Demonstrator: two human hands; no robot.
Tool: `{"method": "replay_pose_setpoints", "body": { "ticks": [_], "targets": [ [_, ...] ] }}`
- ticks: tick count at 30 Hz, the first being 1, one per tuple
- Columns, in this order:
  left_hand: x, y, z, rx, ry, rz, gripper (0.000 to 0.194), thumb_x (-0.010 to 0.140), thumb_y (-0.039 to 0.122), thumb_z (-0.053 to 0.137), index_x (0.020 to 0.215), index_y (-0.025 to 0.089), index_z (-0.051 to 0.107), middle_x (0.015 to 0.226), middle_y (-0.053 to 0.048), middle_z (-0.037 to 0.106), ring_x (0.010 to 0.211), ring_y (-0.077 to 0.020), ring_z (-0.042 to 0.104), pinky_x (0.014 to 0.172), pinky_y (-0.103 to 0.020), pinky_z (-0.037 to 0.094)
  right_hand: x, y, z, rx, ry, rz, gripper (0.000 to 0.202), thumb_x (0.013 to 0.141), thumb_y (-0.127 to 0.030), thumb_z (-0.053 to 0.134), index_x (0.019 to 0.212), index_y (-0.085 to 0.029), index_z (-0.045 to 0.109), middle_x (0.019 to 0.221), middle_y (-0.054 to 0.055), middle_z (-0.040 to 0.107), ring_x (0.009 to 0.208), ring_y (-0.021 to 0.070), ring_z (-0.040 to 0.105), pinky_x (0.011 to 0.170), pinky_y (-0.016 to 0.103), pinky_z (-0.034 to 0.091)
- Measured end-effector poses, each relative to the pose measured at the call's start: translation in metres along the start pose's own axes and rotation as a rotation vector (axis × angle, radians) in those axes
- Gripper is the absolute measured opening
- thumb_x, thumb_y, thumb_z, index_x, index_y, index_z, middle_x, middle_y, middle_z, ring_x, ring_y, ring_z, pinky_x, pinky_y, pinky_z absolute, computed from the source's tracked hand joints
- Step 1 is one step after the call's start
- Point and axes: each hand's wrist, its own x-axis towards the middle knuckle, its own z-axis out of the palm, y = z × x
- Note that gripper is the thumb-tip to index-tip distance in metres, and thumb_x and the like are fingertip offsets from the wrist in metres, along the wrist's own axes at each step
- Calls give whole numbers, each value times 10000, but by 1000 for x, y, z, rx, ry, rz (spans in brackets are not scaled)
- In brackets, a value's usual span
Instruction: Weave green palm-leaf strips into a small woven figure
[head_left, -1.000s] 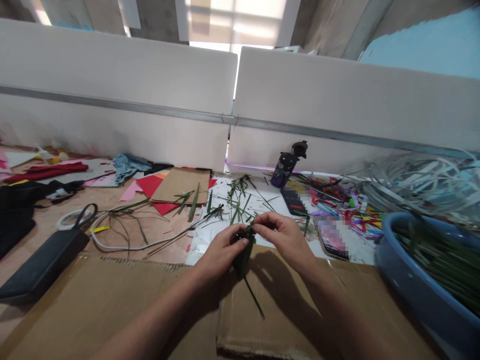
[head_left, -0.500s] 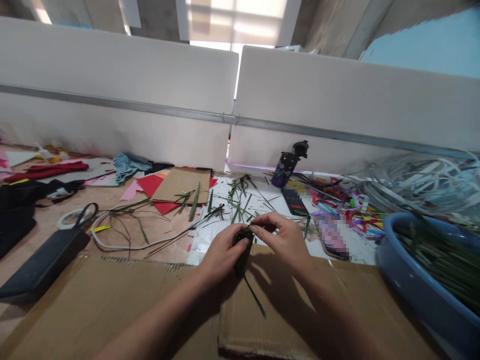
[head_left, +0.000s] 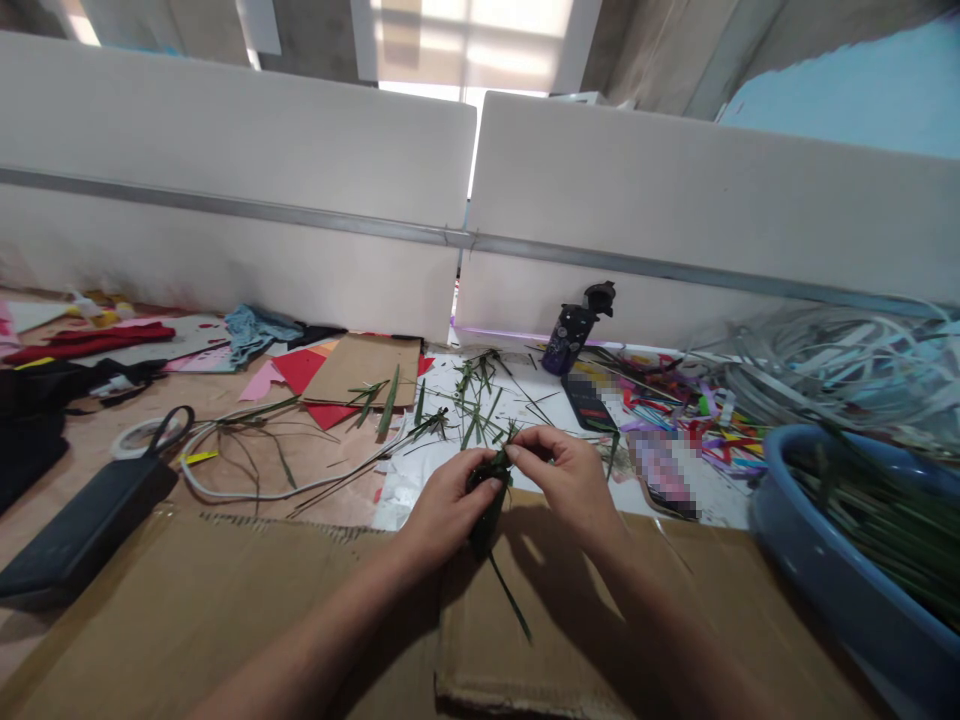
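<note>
My left hand (head_left: 452,502) is closed round a folded green leaf piece (head_left: 489,522), its thumb pressed along the side. A narrow strip of leaf trails from the lower end over the cardboard (head_left: 570,630). At the upper end, the thumb and fingertips of my right hand (head_left: 559,472) pinch the same leaf piece. How the leaf is folded or woven inside the left hand is hidden by the fingers. Loose leaf scraps (head_left: 476,400) lie on the white surface just beyond both hands.
To the right stands a blue basin (head_left: 780,540) holding long green leaves. A dark bottle (head_left: 568,338), a phone (head_left: 589,402), coloured strips (head_left: 705,420) and coiled clear bands (head_left: 840,350) lie behind. On the left are a black case (head_left: 90,525), a white cable (head_left: 285,495) and brown card (head_left: 364,370).
The fingertips of my right hand have shifted slightly at the leaf's upper end, where more green now shows. My left hand keeps its hold almost unmoved.
</note>
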Motion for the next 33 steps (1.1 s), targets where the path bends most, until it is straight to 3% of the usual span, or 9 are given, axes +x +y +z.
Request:
{"method": "replay_pose_setpoints", "body": {
  "ticks": [6,10,16,22,25,29,33],
  "targets": [
    [-2,-4,4,-280,-27,-189,275,845,322,787,1093,205,763,891,-74,706,856,-230,637,790,-350,520,3,7,-2,131,-102,35,209,794,-421,707,745,-220,680,742,10,677,752,217,611,746,362,451],
    [-4,-2,6,-340,-14,-242,294,818,318,810,1084,201,765,850,-55,694,782,-205,622,727,-317,503,6,8,-8,100,-172,15,207,847,-411,670,764,-222,655,754,-2,629,763,208,577,752,355,431],
    [-3,-2,3,-298,-4,-204,236,831,290,787,1056,219,778,924,-72,724,830,-216,632,742,-319,509,6,3,-16,-184,-175,-173,172,930,-332,595,794,-231,622,817,20,621,794,220,565,744,358,397],
    [-2,-3,-1,-166,-11,-114,177,874,278,740,1031,222,797,1001,-106,749,936,-261,642,833,-370,518,6,6,-17,-277,-192,-299,170,974,-294,553,814,-240,565,847,33,608,840,232,559,775,366,380],
    [-1,-2,-4,-84,-21,-72,173,888,253,702,1028,230,802,1015,-104,758,960,-269,648,884,-395,510,6,7,-17,-232,-222,-255,192,984,-321,543,807,-245,542,845,26,590,825,230,542,761,365,376],
    [2,0,-8,32,-42,15,191,877,205,678,1008,250,810,1058,-94,769,1019,-275,651,981,-418,478,8,11,-16,-44,-307,-83,214,946,-387,571,789,-247,534,810,5,557,809,223,520,755,363,390],
    [2,-2,-9,31,-62,-15,164,896,242,673,995,236,803,1047,-98,766,1018,-279,653,961,-414,489,10,22,-14,207,-404,108,208,862,-411,648,782,-234,574,789,-11,553,801,209,524,785,360,411]
  ]
}}
